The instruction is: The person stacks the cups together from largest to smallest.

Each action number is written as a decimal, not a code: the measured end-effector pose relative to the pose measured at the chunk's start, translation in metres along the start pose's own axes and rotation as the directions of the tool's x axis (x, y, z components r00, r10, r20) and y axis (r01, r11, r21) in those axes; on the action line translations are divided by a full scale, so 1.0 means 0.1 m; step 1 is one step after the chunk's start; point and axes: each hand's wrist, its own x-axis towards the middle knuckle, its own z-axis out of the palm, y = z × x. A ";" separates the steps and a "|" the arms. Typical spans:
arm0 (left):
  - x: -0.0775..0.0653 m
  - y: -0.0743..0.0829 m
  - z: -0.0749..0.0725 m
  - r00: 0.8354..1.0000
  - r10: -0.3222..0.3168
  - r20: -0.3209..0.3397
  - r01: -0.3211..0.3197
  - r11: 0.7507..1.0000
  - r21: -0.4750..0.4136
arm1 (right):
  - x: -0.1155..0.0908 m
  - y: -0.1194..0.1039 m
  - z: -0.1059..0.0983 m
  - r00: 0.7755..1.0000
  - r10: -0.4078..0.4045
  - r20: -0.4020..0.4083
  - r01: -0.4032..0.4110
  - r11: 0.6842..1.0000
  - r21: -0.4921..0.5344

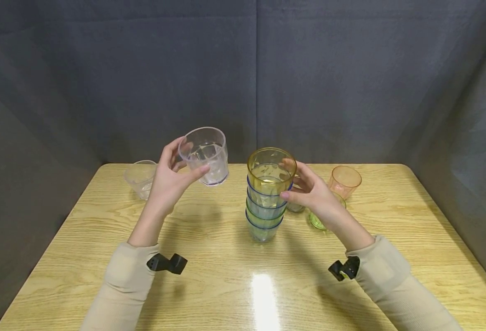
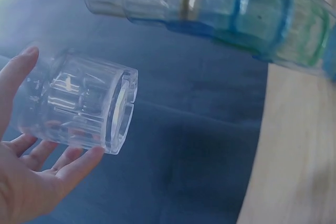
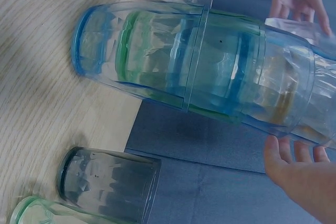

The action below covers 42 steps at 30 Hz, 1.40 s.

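I see the left fingers (image 2: 79, 174) clasping a clear cup (image 1: 211, 158), right fingers (image 1: 306, 172) curled round the yellow cup (image 1: 263, 172); their sideways push could topple the stack (image 1: 265, 214) beneath.

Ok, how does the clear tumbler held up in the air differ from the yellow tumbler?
Colour: the clear tumbler is colourless, while the yellow tumbler is tinted. Position: the left grip holds the clear tumbler up, apart from the stack, while the yellow tumbler sits at that stack's top, in the right grip. Both are see-through and mouth up.
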 end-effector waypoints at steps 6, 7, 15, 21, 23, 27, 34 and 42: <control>0.00 0.16 0.05 0.998 0.060 -0.037 -0.062 0.997 -0.035 | 0.00 -0.01 0.00 1.000 0.002 0.003 -0.002 1.000 0.000; 0.00 0.18 0.06 0.996 0.070 -0.046 -0.072 0.996 -0.045 | 0.00 -0.01 0.00 1.000 0.002 0.004 -0.002 1.000 0.003; -0.02 0.34 0.14 0.979 0.165 -0.120 -0.187 0.962 -0.199 | -0.01 -0.02 0.00 1.000 0.002 0.007 -0.002 1.000 0.003; -0.05 0.42 0.24 0.966 0.228 -0.122 -0.256 0.915 -0.312 | -0.01 -0.01 0.00 1.000 0.006 0.012 -0.006 1.000 0.008; -0.06 0.43 0.28 0.960 0.253 -0.118 -0.279 0.896 -0.346 | -0.01 -0.01 0.01 1.000 0.001 0.012 -0.001 1.000 0.010; -0.07 0.48 0.37 0.955 0.274 -0.109 -0.295 0.879 -0.375 | -0.01 -0.01 0.01 1.000 -0.010 0.011 0.010 1.000 0.013; -0.07 0.56 0.52 0.957 0.282 -0.073 -0.289 0.887 -0.360 | -0.01 0.00 0.00 1.000 -0.011 0.013 0.011 1.000 0.012; -0.08 0.61 0.67 0.957 0.291 0.012 -0.269 0.899 -0.345 | -0.01 0.01 -0.03 1.000 0.007 0.008 -0.007 1.000 0.021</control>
